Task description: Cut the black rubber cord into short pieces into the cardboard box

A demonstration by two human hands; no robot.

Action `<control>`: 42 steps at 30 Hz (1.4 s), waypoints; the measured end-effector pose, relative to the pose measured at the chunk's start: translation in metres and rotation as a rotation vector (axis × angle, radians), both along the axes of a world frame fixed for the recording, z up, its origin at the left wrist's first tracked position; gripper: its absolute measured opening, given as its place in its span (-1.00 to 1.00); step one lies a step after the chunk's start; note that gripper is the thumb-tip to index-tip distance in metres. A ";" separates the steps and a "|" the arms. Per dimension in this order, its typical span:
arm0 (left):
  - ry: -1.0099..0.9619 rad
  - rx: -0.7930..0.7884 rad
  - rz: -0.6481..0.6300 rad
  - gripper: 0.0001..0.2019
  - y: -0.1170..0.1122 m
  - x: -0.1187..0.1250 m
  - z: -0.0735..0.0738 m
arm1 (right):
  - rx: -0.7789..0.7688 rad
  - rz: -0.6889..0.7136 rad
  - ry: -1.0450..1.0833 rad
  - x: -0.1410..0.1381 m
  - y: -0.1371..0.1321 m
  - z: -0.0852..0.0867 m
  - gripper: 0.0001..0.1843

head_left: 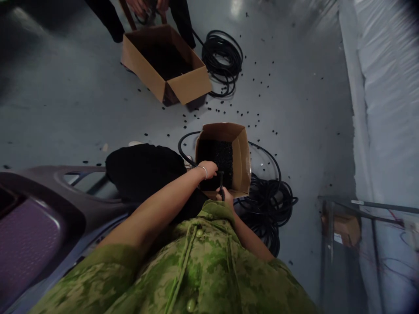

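Over an open cardboard box (pixel 241 163), both my hands work close together. My left hand (pixel 208 168), with a bracelet at the wrist, is closed. A black hose (pixel 182 141) curves in from the left and runs to this hand, which appears to grip it; the fingers partly hide it. My right hand (pixel 226 197) is wrapped round a dark hand tool (pixel 221 185) that points away from me. Its upper end is near my left fingertips; its exact kind is unclear. Many small black pieces (pixel 224 155) fill the bottom of the box.
Coiled black hose (pixel 271 200) lies right of the box. Ahead, another person's hands (pixel 147 6) are above a larger cardboard box (pixel 190 85), beside another hose coil (pixel 222 61). Small black bits dot the floor (pixel 294 109). A purple-seated chair (pixel 32 240) stands left, a frame (pixel 369 205) right.
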State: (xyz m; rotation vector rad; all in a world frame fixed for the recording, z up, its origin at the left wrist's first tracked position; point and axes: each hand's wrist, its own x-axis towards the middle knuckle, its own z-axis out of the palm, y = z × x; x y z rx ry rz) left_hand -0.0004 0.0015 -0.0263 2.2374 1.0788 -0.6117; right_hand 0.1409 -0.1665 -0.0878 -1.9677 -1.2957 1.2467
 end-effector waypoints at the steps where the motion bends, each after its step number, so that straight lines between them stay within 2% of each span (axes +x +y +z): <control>1: 0.003 0.003 -0.003 -0.73 0.000 0.000 0.000 | 0.004 0.000 0.005 -0.001 0.000 -0.001 -0.74; 16: 0.010 -0.011 0.022 -0.71 0.001 -0.003 -0.003 | 0.000 -0.048 0.043 -0.006 0.000 -0.011 -0.80; 21: 0.008 -0.001 0.003 -0.71 -0.001 -0.003 0.000 | -0.018 -0.048 0.034 -0.006 0.001 -0.012 -0.77; 30: -0.005 -0.007 0.036 -0.70 -0.003 0.000 0.005 | -0.031 0.001 0.098 0.006 0.000 0.001 -0.65; 42: -0.013 -0.040 0.004 -0.66 -0.005 0.001 0.009 | -0.040 0.021 0.034 0.009 0.006 0.014 -0.68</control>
